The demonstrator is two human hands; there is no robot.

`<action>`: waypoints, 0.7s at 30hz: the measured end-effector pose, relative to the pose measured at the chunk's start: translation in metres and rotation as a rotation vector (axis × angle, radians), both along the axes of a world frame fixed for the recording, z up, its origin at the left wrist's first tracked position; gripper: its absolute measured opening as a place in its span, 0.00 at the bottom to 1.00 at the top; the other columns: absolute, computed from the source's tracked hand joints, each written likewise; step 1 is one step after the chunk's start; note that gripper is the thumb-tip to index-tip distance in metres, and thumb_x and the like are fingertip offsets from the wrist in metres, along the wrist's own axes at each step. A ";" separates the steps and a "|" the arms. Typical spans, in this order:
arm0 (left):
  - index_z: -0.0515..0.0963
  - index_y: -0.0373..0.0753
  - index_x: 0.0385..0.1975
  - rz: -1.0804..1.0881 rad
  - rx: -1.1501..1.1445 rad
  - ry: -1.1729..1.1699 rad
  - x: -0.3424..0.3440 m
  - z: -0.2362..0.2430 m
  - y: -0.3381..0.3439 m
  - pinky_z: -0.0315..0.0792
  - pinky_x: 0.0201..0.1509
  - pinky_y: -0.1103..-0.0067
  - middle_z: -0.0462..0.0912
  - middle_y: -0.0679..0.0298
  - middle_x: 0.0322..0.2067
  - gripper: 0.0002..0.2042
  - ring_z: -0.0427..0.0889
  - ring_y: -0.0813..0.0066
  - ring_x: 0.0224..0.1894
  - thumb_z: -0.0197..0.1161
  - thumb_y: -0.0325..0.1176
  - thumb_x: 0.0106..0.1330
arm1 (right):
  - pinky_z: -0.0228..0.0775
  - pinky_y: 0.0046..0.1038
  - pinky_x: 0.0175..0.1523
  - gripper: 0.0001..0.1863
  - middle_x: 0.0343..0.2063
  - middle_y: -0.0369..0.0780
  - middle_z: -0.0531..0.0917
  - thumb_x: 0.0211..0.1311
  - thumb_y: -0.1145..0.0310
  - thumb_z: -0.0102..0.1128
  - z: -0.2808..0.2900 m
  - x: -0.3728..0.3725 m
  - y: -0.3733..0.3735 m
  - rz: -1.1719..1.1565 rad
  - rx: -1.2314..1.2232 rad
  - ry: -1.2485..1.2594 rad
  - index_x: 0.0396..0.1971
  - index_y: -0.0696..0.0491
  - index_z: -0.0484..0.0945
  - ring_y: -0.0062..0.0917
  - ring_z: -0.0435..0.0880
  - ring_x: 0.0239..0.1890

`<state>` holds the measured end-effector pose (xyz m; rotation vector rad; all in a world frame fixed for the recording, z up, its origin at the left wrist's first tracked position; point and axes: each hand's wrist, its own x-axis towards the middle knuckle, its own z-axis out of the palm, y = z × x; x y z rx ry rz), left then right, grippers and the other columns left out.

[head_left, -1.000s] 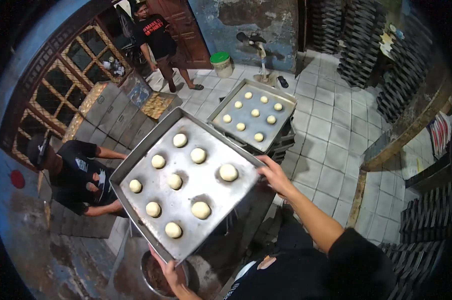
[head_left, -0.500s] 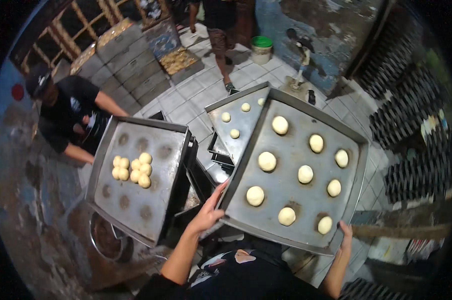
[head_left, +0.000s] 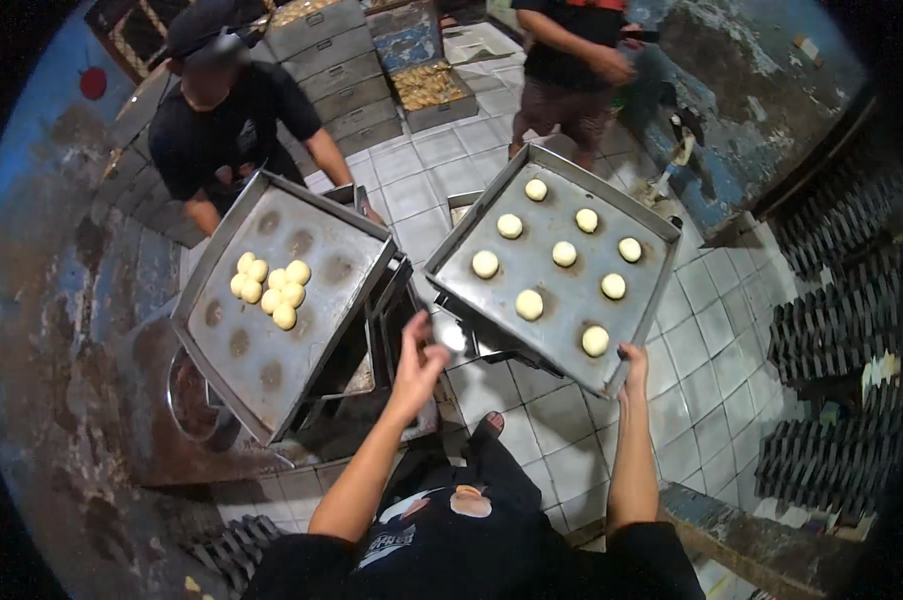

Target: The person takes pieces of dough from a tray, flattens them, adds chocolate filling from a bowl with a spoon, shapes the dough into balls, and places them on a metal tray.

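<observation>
A square metal baking tray (head_left: 578, 265) with several pale dough balls (head_left: 564, 254) spaced out on it rests tilted in view at the centre right. My right hand (head_left: 632, 372) grips its near right corner, thumb over the rim. Just left of that tray, my left hand (head_left: 419, 365) is off the metal, fingers apart and holding nothing. On the left stands another tray (head_left: 347, 270) with several dough balls bunched in two clusters (head_left: 284, 292) at its middle and dark round marks around them. The support under the right tray is mostly hidden.
A co-worker (head_left: 237, 120) stands behind the left tray, hands at its far side. Another person (head_left: 569, 70) is beyond the right tray. Stacked metal boxes (head_left: 332, 75) stand at the back, dark slatted stacks (head_left: 837, 335) along the right. A round pan (head_left: 197, 395) sits below the left tray.
The right tray has moved away from me and now covers the smaller-looking tray behind it. My left hand has let go of its edge. The person at the back has come nearer.
</observation>
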<state>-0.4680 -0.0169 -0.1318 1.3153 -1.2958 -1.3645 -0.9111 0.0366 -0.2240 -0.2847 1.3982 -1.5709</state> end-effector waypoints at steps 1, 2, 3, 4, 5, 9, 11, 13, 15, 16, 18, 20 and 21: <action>0.54 0.47 0.79 -0.066 0.041 0.041 0.001 0.004 0.025 0.75 0.58 0.75 0.70 0.52 0.66 0.36 0.78 0.75 0.52 0.60 0.25 0.73 | 0.76 0.38 0.52 0.22 0.40 0.41 0.79 0.58 0.62 0.69 -0.014 0.000 -0.017 0.038 -0.014 0.010 0.49 0.54 0.74 0.31 0.80 0.44; 0.55 0.47 0.79 -0.068 0.127 0.036 0.015 -0.006 0.046 0.76 0.57 0.75 0.70 0.51 0.67 0.36 0.79 0.75 0.53 0.61 0.24 0.73 | 0.76 0.38 0.52 0.22 0.40 0.41 0.79 0.58 0.62 0.69 -0.023 0.010 -0.037 0.064 -0.013 -0.003 0.49 0.54 0.74 0.31 0.80 0.44; 0.55 0.47 0.79 -0.074 0.215 0.038 0.030 -0.019 0.068 0.76 0.57 0.76 0.69 0.51 0.69 0.36 0.80 0.76 0.53 0.62 0.23 0.73 | 0.76 0.38 0.54 0.24 0.42 0.42 0.79 0.59 0.61 0.68 -0.031 0.020 -0.054 0.057 -0.019 0.018 0.52 0.55 0.75 0.33 0.80 0.47; 0.56 0.47 0.78 -0.045 0.327 0.046 0.043 -0.027 0.092 0.76 0.55 0.76 0.70 0.52 0.69 0.36 0.81 0.75 0.53 0.63 0.24 0.73 | 0.76 0.39 0.56 0.26 0.43 0.43 0.79 0.60 0.60 0.68 -0.044 0.028 -0.062 0.040 -0.017 0.040 0.55 0.57 0.75 0.34 0.80 0.49; 0.57 0.47 0.78 -0.025 0.430 0.061 0.056 -0.031 0.110 0.76 0.54 0.76 0.71 0.54 0.70 0.35 0.82 0.74 0.54 0.64 0.25 0.74 | 0.76 0.39 0.56 0.26 0.43 0.43 0.79 0.60 0.60 0.68 -0.059 0.027 -0.069 0.041 -0.014 0.042 0.55 0.57 0.75 0.34 0.80 0.49; 0.60 0.49 0.76 -0.052 0.440 0.073 0.101 -0.038 0.155 0.79 0.56 0.73 0.75 0.51 0.66 0.30 0.83 0.70 0.55 0.64 0.33 0.77 | 0.65 0.40 0.71 0.43 0.65 0.47 0.77 0.68 0.53 0.64 -0.066 -0.012 -0.065 0.307 0.330 0.891 0.77 0.57 0.62 0.39 0.75 0.66; 0.65 0.47 0.73 -0.030 0.519 0.040 0.123 -0.035 0.166 0.78 0.53 0.75 0.82 0.55 0.60 0.24 0.83 0.72 0.52 0.60 0.32 0.79 | 0.66 0.42 0.71 0.46 0.67 0.48 0.75 0.69 0.40 0.57 -0.019 -0.003 -0.054 0.282 0.369 0.977 0.78 0.54 0.61 0.39 0.74 0.68; 0.69 0.45 0.70 -0.017 0.493 0.068 0.142 -0.031 0.172 0.73 0.51 0.79 0.87 0.62 0.55 0.22 0.84 0.76 0.52 0.62 0.34 0.78 | 0.67 0.45 0.70 0.51 0.69 0.49 0.74 0.71 0.27 0.50 0.058 0.038 -0.049 0.355 0.091 0.495 0.79 0.52 0.60 0.39 0.73 0.71; 0.70 0.45 0.68 -0.016 0.507 0.049 0.158 -0.036 0.176 0.73 0.51 0.78 0.87 0.62 0.55 0.20 0.83 0.76 0.50 0.60 0.32 0.78 | 0.67 0.51 0.70 0.60 0.70 0.51 0.72 0.63 0.13 0.35 0.133 0.099 -0.039 0.589 -0.322 -0.200 0.80 0.49 0.59 0.42 0.72 0.71; 0.71 0.44 0.68 -0.025 0.521 0.050 0.162 -0.040 0.174 0.73 0.50 0.79 0.87 0.62 0.54 0.20 0.83 0.76 0.49 0.59 0.31 0.78 | 0.67 0.52 0.71 0.63 0.70 0.52 0.71 0.59 0.11 0.33 0.164 0.127 -0.031 0.628 -0.413 -0.379 0.81 0.48 0.56 0.44 0.72 0.71; 0.71 0.42 0.68 -0.098 0.538 0.103 0.163 -0.027 0.164 0.73 0.51 0.80 0.86 0.62 0.54 0.20 0.82 0.77 0.50 0.60 0.31 0.78 | 0.67 0.53 0.71 0.66 0.71 0.54 0.70 0.56 0.09 0.30 0.199 0.170 -0.022 0.653 -0.533 -0.528 0.82 0.47 0.54 0.46 0.71 0.72; 0.70 0.41 0.68 -0.181 0.506 0.075 0.188 -0.025 0.165 0.73 0.51 0.79 0.86 0.62 0.54 0.21 0.82 0.77 0.50 0.61 0.30 0.78 | 0.68 0.54 0.70 0.67 0.70 0.55 0.70 0.55 0.08 0.30 0.211 0.217 -0.009 0.714 -0.694 -0.702 0.83 0.46 0.50 0.49 0.71 0.71; 0.70 0.41 0.68 -0.205 0.499 0.062 0.198 -0.018 0.169 0.74 0.52 0.79 0.86 0.61 0.54 0.21 0.81 0.77 0.50 0.61 0.30 0.77 | 0.68 0.54 0.70 0.67 0.70 0.55 0.70 0.55 0.08 0.30 0.217 0.241 -0.002 0.707 -0.707 -0.688 0.83 0.46 0.50 0.49 0.71 0.71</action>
